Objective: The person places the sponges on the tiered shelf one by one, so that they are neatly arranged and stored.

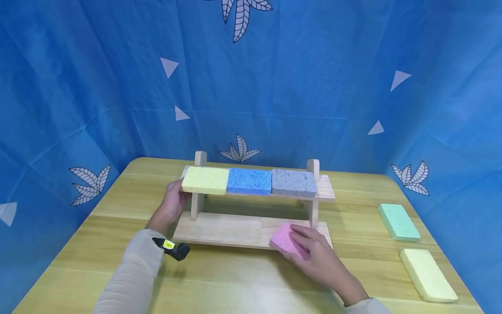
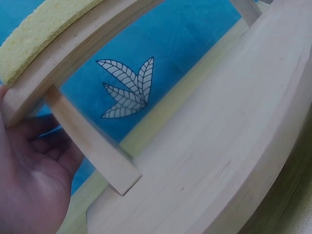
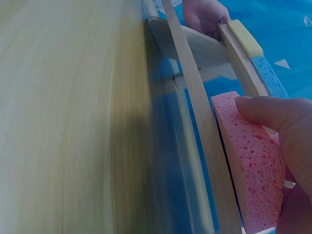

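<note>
- Nearest, a pale left sleeve [image 1: 129,270] comes in from the near left, a black device [image 1: 170,247] with a yellow label at its cuff; a bit of right sleeve [image 1: 368,306] shows at the near edge
- On the wooden tabletop [image 1: 219,279], well off to the right, lies a cream sponge [image 1: 428,274], set lengthwise near to far
- The right hand [image 1: 319,257] holds a pink sponge [image 1: 286,240], its fingers pinching it, thumb on the near side
- The pink sponge is askew at the right part of the near edge of the lower board [image 1: 219,229] of a wooden rack [image 1: 251,222]; whether it rests on the wood I cannot tell
- Just beyond the cream sponge, a mint-green sponge [image 1: 399,222] lies flat, near the right edge of the tabletop
- The left hand [image 1: 172,203] grips the left end of the rack's upper board [image 1: 325,187], fingers curled underneath
- On that board, side by side from left to right, lie a yellow sponge [image 1: 205,179], a blue sponge [image 1: 249,181] and a grey sponge [image 1: 294,182], with bare wood to the right
- Farthest, a blue cloth [image 1: 294,78] with leaf prints [image 1: 240,150] and pale triangles [image 1: 169,66] hangs behind the tabletop and along both sides
</note>
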A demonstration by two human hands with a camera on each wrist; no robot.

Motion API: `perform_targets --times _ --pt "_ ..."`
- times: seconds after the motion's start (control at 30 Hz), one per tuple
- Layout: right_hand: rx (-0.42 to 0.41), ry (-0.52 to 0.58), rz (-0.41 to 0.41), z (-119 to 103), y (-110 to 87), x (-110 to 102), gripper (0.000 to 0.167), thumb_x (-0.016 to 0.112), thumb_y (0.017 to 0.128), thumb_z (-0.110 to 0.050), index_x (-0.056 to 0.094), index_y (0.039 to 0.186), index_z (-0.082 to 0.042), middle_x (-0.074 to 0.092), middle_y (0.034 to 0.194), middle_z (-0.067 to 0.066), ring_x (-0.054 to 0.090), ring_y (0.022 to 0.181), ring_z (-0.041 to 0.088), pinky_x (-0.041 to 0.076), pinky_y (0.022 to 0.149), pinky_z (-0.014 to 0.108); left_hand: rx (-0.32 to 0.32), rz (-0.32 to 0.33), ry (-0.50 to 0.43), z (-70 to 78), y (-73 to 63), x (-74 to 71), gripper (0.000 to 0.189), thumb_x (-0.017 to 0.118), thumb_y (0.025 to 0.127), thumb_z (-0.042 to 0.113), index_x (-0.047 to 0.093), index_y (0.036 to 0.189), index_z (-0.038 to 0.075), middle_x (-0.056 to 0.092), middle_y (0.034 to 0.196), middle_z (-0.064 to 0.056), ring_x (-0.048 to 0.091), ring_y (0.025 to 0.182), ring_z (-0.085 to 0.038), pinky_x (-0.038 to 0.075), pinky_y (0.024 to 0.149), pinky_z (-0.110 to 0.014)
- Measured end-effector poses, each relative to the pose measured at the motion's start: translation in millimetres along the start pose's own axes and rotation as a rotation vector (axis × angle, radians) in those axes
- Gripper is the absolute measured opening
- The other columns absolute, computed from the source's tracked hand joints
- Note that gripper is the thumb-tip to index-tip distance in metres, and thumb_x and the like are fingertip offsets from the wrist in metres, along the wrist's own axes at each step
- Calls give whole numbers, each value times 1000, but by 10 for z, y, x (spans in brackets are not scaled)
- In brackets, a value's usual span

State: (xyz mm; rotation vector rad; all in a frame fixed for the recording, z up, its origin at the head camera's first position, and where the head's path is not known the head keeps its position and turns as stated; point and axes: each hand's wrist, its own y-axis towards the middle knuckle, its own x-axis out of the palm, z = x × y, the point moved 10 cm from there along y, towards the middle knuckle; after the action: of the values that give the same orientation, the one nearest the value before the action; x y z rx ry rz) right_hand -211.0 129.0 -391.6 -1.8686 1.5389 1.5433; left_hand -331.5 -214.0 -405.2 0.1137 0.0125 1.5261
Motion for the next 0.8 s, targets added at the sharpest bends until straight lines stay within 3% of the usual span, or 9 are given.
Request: perform_targets --times 0.3,0.57,0.8 --pt "-46 41 -31 -159 170 155 51 78 75 -31 67 115 -2 58 130 4 51 122 26 42 100 45 3 4 -22 2 -9 -10 35 29 103 25 58 114 10 60 104 5 58 98 -9 48 89 -24" --pt "-68 80 -104 -299 284 289 52 75 78 -33 64 119 -3 55 135 3 48 126 23 39 101 46 5 -5 2 -6 3 -7 43 27 104 28 52 126 2 59 108 5 57 102 -9 47 91 -23" --pt "-87 100 -167 -432 366 416 53 73 80 -34 62 122 -3 52 137 3 45 129 23 36 103 47 10 -3 -27 -10 5 -11 34 29 103 26 59 112 13 60 105 4 58 97 -9 49 88 -23"
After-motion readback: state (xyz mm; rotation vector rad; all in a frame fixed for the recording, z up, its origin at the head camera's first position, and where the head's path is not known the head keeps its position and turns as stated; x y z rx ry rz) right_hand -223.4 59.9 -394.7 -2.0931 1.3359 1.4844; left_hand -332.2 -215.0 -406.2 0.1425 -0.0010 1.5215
